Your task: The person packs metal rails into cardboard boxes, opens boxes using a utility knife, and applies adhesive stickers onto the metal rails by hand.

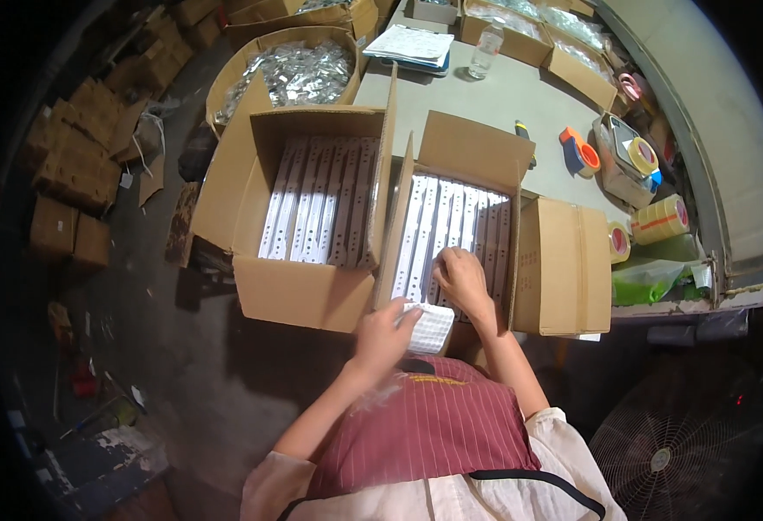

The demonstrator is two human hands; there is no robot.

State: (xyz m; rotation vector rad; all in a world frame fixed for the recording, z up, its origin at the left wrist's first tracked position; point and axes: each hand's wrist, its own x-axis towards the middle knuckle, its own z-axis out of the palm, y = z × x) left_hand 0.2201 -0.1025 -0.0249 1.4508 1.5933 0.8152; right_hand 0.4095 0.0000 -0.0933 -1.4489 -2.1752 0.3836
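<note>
My left hand (385, 334) grips a white sheet (429, 328) marked off in small rows, like a label sheet, at the near edge of the right-hand open carton (477, 139). Rows of silver metal rails with punched holes (438, 213) stand packed side by side in that carton. Just above the rails is my right hand (461, 276), its fingers curled together; whatever lies between the fingertips is hidden. To the left, a second open carton (301, 293) holds more rails of the same kind (320, 204).
A closed carton (564, 265) stands right of the open ones. On the table (433, 95) are a clear bottle (487, 50), papers (409, 45), an orange tape dispenser (579, 152) and tape rolls (659, 219). A big box of bagged metal parts (290, 82) is at the back left; a fan (659, 458) lower right.
</note>
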